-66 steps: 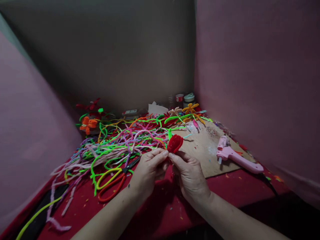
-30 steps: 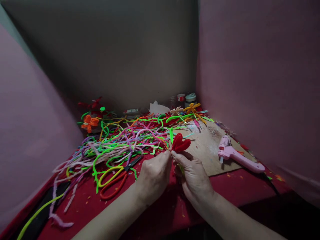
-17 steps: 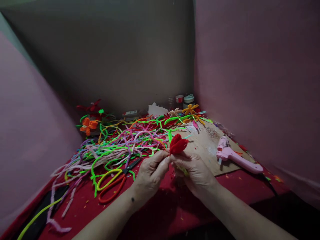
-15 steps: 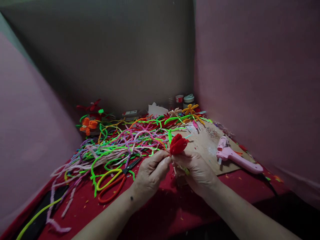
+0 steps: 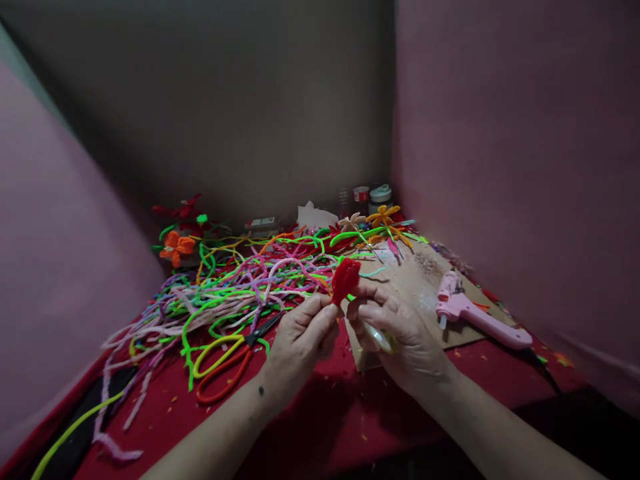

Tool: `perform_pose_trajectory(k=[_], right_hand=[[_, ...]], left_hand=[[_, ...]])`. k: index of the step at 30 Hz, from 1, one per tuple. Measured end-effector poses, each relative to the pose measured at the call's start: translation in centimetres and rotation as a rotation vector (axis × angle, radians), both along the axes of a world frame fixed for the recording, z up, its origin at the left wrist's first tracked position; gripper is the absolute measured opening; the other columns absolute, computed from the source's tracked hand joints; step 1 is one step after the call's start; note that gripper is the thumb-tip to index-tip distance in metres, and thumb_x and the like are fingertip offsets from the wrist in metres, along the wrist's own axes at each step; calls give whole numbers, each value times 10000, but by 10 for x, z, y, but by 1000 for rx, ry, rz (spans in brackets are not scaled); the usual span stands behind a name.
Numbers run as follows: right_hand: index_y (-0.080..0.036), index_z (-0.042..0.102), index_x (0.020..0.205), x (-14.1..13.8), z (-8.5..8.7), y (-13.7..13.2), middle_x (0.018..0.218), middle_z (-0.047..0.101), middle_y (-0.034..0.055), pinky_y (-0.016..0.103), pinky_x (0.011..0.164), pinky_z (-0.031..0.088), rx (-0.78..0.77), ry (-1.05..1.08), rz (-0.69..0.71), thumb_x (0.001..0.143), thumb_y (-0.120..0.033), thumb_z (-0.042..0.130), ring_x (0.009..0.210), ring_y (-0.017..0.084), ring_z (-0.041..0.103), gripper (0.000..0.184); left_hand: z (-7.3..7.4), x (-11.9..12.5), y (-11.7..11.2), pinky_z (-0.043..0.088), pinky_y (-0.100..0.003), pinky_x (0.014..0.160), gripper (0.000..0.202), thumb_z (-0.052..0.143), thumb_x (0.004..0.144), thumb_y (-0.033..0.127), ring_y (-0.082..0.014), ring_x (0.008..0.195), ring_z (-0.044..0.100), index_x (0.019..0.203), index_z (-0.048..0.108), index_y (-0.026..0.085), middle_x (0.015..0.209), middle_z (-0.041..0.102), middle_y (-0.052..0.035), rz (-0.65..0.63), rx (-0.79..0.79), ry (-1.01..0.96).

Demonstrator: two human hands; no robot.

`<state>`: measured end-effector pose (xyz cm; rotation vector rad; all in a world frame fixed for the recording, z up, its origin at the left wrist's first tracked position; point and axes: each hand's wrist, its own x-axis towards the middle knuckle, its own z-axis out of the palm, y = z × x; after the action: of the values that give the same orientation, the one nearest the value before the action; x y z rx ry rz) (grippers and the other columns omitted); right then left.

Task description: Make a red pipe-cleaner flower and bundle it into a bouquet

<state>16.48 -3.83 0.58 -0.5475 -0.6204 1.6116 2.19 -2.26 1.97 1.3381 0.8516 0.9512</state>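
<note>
A red flower head of fuzzy pipe cleaner [image 5: 345, 280] stands upright in front of me, its base pinched between the thumb and fingers of my left hand [image 5: 305, 333]. Close beside it on the right is my right hand [image 5: 400, 330], with fingers curled round a small whitish and yellow-green object [image 5: 383, 339]. What kind of object that is I cannot make out, since the palm and fingers cover much of it. A bit of bright green shows between the flower's base and my right fingertips.
Tangled pipe cleaners [image 5: 220, 293] cover the left and back of the red cloth [image 5: 310, 427]. Scissors [image 5: 235, 360] lie left of my left hand. On the right, a pink glue gun [image 5: 480, 320] rests across a brown board [image 5: 415, 287]. Finished flowers [image 5: 177, 248] and a lidded bottle [image 5: 381, 195] stand behind.
The red flower has turned more upright and shifted slightly left. My right fingers have come off it, and more of the whitish object in that hand now shows.
</note>
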Motion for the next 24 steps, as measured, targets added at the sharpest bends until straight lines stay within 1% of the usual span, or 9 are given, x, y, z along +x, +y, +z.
perform_pose_trajectory(k=[3, 6, 8, 11, 15, 17, 19, 22, 24], right_hand=[[-162, 583, 834, 1, -4, 1, 654, 557, -15, 151, 415, 264, -41, 28, 35, 593, -238, 736, 489, 53, 436, 295], [-168, 560, 814, 2, -8, 2, 635, 563, -18, 152, 403, 268, -94, 38, 43, 572, -247, 751, 472, 61, 453, 318], [-170, 553, 816, 2, -10, 2, 627, 565, -19, 150, 389, 248, -109, 38, 48, 576, -241, 751, 462, 62, 451, 319], [-164, 556, 815, 1, -12, 4, 610, 560, -20, 151, 385, 236, -82, 50, 51, 624, -231, 719, 464, 63, 446, 261], [-158, 563, 808, -3, -16, 5, 592, 546, -29, 157, 384, 257, -55, 78, 30, 665, -231, 697, 458, 61, 430, 209], [-154, 561, 816, -7, -17, 4, 605, 534, -34, 157, 387, 275, -55, 82, 9, 680, -229, 696, 460, 55, 419, 205], [-150, 558, 809, -10, -15, 2, 605, 510, -44, 154, 392, 286, -58, 80, -6, 683, -225, 701, 460, 47, 405, 205], [-149, 562, 807, -12, -12, 0, 614, 503, -47, 148, 395, 291, -59, 57, -8, 671, -227, 716, 470, 43, 404, 220], [-152, 575, 831, -11, -9, 0, 640, 528, -38, 145, 392, 283, -70, 24, 15, 657, -244, 730, 485, 47, 425, 251]], left_hand=[[1, 2, -1, 210, -155, 397, 156, 497, 854, 311, -25, 409, 233, 781, 476, 175, 507, 327, 87, -13, -118, -56], [3, 3, -3, 205, -148, 389, 134, 480, 864, 308, -21, 396, 227, 891, 504, 179, 500, 330, 90, -42, -187, -88], [5, 4, -4, 207, -147, 388, 152, 476, 867, 308, -21, 391, 228, 921, 515, 171, 491, 327, 90, -79, -208, -92], [5, 5, -6, 206, -147, 387, 156, 481, 865, 315, -21, 386, 223, 907, 514, 169, 481, 315, 94, -121, -219, -91], [1, 9, -8, 208, -151, 380, 191, 503, 848, 336, -28, 377, 238, 949, 503, 174, 473, 341, 98, -90, -186, -44], [-2, 11, -8, 213, -153, 381, 206, 495, 850, 335, -31, 378, 250, 976, 500, 171, 479, 361, 97, -75, -135, -3], [-6, 12, -8, 254, -157, 409, 189, 480, 859, 315, -37, 409, 307, 973, 507, 166, 525, 429, 78, -45, -32, 52], [-11, 10, -7, 373, -187, 546, 150, 451, 870, 281, -73, 569, 471, 925, 523, 162, 689, 553, 15, 15, 188, 172], [-13, 6, -5, 394, -216, 625, 142, 430, 873, 262, -101, 653, 511, 895, 528, 162, 740, 567, -3, 64, 333, 305]])
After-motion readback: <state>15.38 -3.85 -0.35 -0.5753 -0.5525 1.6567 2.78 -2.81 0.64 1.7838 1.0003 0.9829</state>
